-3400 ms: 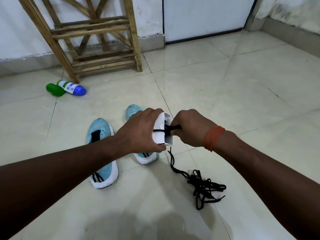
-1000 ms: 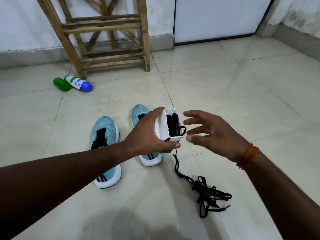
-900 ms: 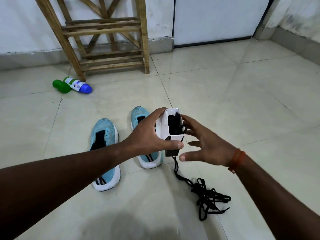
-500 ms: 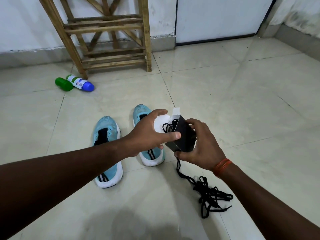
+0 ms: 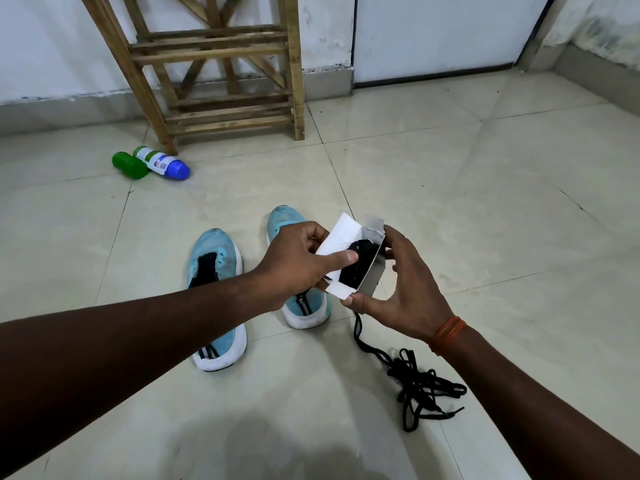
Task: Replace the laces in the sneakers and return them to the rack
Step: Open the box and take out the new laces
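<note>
Nearest, loose laces [image 5: 422,386] lie tangled on the floor. Above them the right hand [image 5: 405,289] curls its fingers round the box [image 5: 370,275], whose mouth faces the left hand [image 5: 298,261]. That hand pinches the flap, thumb on the bundle [image 5: 358,261] inside. Beyond are the sneakers [image 5: 214,271], then the rack [image 5: 221,81]

Looks like home, plain room or entry hall: glossy cream floor tiles [image 5: 450,209] with dark grout lines, whitewashed wall [image 5: 52,46] scuffed above grey skirting, white door [image 5: 440,32] closed in far wall. Wooden slatted rack [image 5: 221,50] stands against wall, light-blue sneakers [image 5: 216,245] on floor before it, green bottle [image 5: 129,165] and blue-capped bottle [image 5: 164,163] lying beside rack leg
</note>
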